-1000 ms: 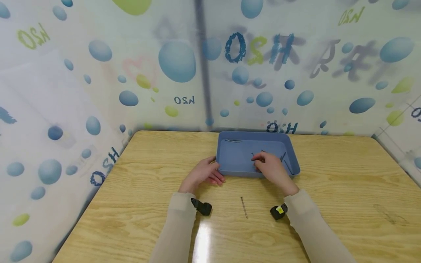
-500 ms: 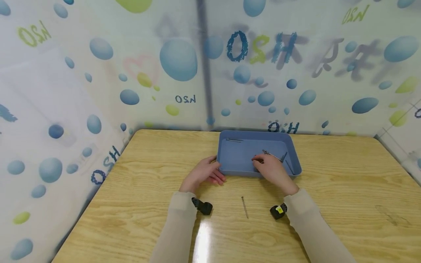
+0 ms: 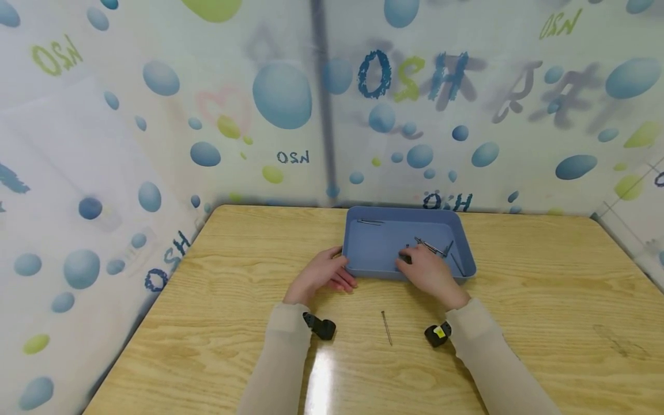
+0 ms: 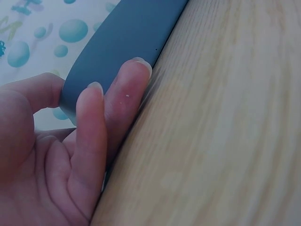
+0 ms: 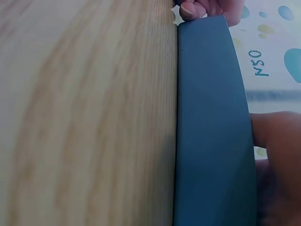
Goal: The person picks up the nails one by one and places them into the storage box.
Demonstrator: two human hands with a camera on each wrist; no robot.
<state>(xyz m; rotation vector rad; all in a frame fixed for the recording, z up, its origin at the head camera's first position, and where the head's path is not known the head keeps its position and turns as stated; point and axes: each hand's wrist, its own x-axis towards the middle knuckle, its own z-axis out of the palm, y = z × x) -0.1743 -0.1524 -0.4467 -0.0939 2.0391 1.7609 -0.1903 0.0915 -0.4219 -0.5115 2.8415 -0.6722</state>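
A shallow blue tray (image 3: 378, 245) stands at the back of the wooden table. My left hand (image 3: 324, 270) holds its front left corner. In the left wrist view the thumb touches the tray wall (image 4: 122, 37) at the corner, while two fingers (image 4: 91, 136) lie along the front wall. My right hand (image 3: 427, 271) reaches over the front rim into the tray, fingertips low near its floor. Whether the fingers pinch a nail is hidden. Several nails (image 3: 430, 246) lie beside and behind that hand. In the right wrist view the right hand (image 5: 282, 160) is mostly cut off.
Two thin nails (image 3: 370, 222) lie together at the tray's back left. One longer nail (image 3: 387, 327) lies on the tabletop (image 3: 233, 276), in front of the tray between the forearms. A patterned wall covering (image 3: 233, 115) rises right behind the table.
My right hand has shifted slightly within the tray, and more of the nails behind it now show. The left hand stays at the tray corner.
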